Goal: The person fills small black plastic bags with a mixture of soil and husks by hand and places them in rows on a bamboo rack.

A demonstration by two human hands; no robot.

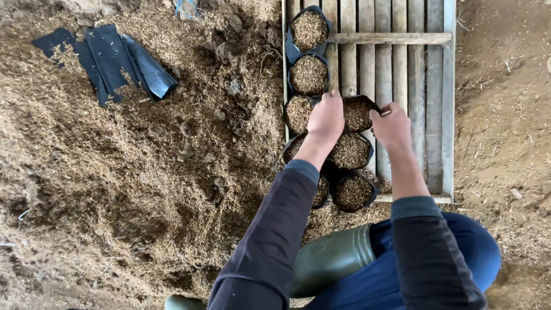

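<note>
While both hands work at the same bag, these points hold:

Thing in hand: a black grow bag (359, 113), filled to the brim with pale husk mix, standing upright on a slatted wooden tray (425, 86).

Left hand (326, 117): fingers curled down over the bag's near-left rim, seemingly pinching the plastic; the fingertips are hidden, so how tightly the grip closes cannot be told.

Right hand (392, 125): fingers bent around the right rim of the same bag, thumb toward the opening; grip partly closed on the edge.

Beside the grip: filled bags (309, 74) in a column beyond the left hand, more bags (351, 150) just under both wrists, all touching one another.

Handling, as a judgement: thin film, soft and floppy, likely to fold or tear if pulled by one edge; the loose fill probably makes it fairly heavy and quick to spill when tilted.

Where to hold: opposite sides of the rim, or lower on the walls, keeping it upright.

Away from the grip: a husk heap (132, 172) and flat empty bags (109, 57) far left.
</note>
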